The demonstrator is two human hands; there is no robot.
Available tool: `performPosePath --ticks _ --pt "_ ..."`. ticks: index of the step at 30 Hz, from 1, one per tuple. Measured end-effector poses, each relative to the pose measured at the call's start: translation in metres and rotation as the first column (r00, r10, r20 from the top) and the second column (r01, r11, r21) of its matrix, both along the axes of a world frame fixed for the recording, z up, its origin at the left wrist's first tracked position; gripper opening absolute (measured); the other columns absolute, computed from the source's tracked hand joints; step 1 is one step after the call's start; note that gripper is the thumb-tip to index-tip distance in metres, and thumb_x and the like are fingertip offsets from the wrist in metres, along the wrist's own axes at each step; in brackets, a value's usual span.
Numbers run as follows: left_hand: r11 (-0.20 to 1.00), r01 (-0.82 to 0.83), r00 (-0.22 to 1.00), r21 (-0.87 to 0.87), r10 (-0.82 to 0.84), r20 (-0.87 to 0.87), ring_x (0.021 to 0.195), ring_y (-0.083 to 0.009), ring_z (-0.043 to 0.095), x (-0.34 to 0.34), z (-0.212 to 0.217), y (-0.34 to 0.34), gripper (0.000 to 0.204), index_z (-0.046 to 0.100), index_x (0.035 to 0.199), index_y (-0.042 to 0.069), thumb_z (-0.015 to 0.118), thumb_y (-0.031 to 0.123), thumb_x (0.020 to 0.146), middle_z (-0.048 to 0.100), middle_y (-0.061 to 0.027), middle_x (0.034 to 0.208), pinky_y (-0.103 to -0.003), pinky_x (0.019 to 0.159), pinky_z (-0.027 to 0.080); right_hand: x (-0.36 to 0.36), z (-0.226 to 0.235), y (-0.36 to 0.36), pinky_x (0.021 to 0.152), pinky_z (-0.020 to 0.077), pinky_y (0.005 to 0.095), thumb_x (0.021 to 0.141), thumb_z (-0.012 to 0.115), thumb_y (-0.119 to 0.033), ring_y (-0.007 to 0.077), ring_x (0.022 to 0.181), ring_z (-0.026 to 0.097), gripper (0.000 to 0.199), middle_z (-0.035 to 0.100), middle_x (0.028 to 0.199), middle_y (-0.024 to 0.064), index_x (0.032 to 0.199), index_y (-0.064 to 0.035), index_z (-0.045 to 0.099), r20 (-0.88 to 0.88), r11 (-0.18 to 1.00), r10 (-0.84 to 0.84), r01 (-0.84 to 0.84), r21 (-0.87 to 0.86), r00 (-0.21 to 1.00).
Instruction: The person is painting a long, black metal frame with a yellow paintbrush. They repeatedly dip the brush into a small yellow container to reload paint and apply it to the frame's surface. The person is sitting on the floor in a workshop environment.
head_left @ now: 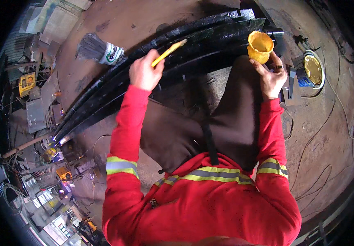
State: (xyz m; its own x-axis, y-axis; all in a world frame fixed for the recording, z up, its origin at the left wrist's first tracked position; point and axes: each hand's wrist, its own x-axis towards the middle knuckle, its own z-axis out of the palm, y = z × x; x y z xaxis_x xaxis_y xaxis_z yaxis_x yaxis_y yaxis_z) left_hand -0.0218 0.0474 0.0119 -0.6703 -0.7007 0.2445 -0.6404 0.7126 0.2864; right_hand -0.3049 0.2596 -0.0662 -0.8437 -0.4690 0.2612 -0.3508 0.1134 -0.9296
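Note:
My left hand (145, 70) is closed round the yellow handle of a paintbrush (165, 55). Its pale bristle end points up and right, over a long black steel beam (210, 37); whether the bristles touch the metal I cannot tell. On the other side, my right hand (272, 74) grips a small cup (259, 52) by its lower right side. Yellow paint coats the cup, and its open mouth faces up. The cup is above my right knee, close to the beam's right end.
An open paint tin (312, 69) with yellow contents stands on the floor at right. Beyond the beam lies a bundle of dark rods (93, 48) in a white-and-green wrapper. Cables (336, 98) snake across the right floor. Tools and scrap crowd the far left.

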Motion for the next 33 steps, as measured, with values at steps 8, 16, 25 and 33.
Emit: performPosePath --ticks 8,16,25,33 --pt "0.993 -0.079 0.939 -0.087 0.104 0.329 0.069 -0.0404 0.065 0.01 -0.025 -0.021 0.019 0.058 0.087 0.011 0.069 0.025 0.082 0.067 -0.017 0.072 -0.051 0.061 0.051 0.0 -0.003 0.001 0.095 0.0472 0.0322 0.061 0.092 -0.014 0.0178 0.101 0.062 0.062 0.068 0.11 0.0085 0.116 0.0005 0.067 0.054 0.993 0.054 -0.048 -0.109 0.997" --pt "0.978 -0.05 0.974 -0.204 0.093 0.208 0.065 -0.0359 0.066 0.022 -0.003 -0.011 0.016 0.06 0.085 0.011 0.07 0.024 0.084 0.065 -0.0132 0.069 -0.045 0.057 0.051 0.02 0.018 -0.002 0.102 0.0431 0.0345 0.058 0.089 -0.004 0.0207 0.112 0.058 0.064 0.064 0.118 0.0093 0.118 -0.0025 0.067 -0.116 0.859 0.365 -0.382 -0.342 0.924" --pt "0.816 0.56 0.827 -0.145 -0.537 0.17 0.062 -0.0241 0.062 0.0 0.166 0.062 0.025 0.067 0.1 0.005 0.073 0.008 0.076 0.06 -0.0065 0.076 -0.035 0.056 0.05 0.028 0.037 -0.02 0.096 0.0466 0.0355 0.053 0.086 -0.006 0.0244 0.106 0.061 0.062 0.067 0.11 0.0101 0.113 -0.0053 0.069 -0.239 0.765 0.583 -0.623 -0.161 0.777" --pt "0.782 0.605 0.756 -0.146 -0.623 -0.2 0.061 -0.0221 0.067 -0.047 0.086 0.126 0.008 0.063 0.071 0.016 0.063 0.023 0.074 0.064 -0.0051 0.066 -0.036 0.047 0.051 0.036 0.089 0.047 0.098 0.0457 0.0378 0.063 0.084 -0.012 0.0292 0.107 0.061 0.056 0.067 0.112 0.0147 0.115 -0.0006 0.067 -0.233 0.784 0.588 -0.475 0.4 0.774"
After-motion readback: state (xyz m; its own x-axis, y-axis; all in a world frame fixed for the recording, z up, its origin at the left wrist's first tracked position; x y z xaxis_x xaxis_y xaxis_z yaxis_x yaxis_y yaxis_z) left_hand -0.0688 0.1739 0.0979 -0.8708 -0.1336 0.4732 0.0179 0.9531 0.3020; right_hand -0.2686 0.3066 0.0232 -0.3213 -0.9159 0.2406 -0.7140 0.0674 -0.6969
